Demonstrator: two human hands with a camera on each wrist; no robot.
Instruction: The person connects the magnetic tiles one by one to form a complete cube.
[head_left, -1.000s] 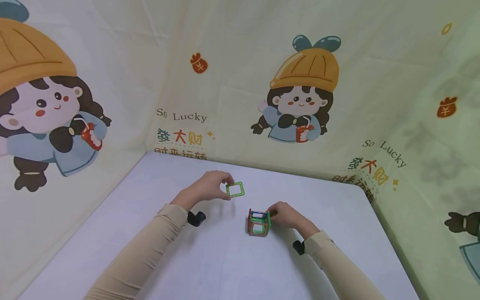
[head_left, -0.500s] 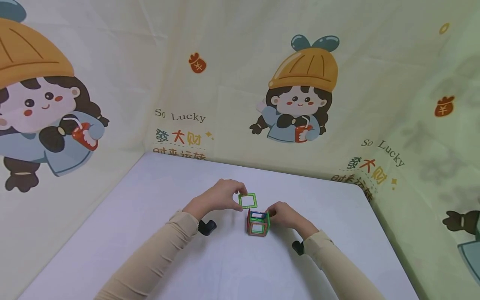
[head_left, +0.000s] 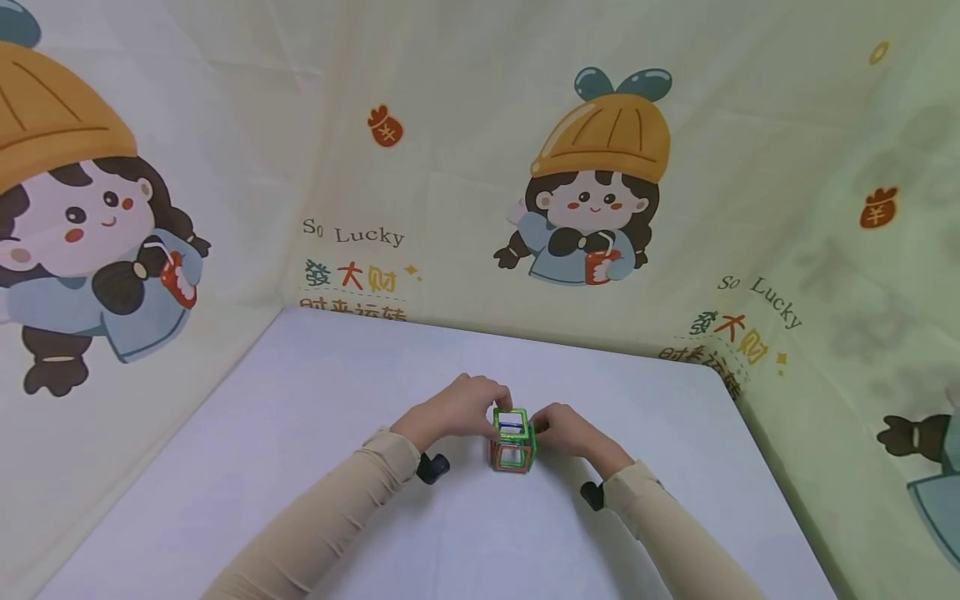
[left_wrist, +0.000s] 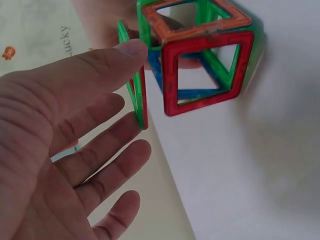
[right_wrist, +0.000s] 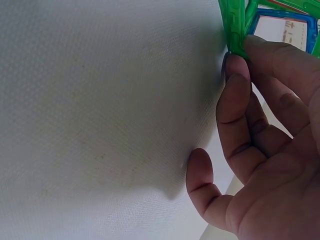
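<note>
Hands (head_left: 457,410) flanking cube (head_left: 513,442)

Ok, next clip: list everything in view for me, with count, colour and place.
tile cube: one, built of red, orange, green and blue square frames, middle of the table between both hands.
green tile: one, green square frame, at the cube's top on the left-hand side, against the left fingers.
table: one, white, fills the lower view.
printed cloth: cream, cartoon figures and lettering, hung behind and beside the table.
wrist cameras: two, black, one under each wrist.
sleeves: two, beige.
left hand: touches the green tile.
right hand: holds the cube's right side.
</note>
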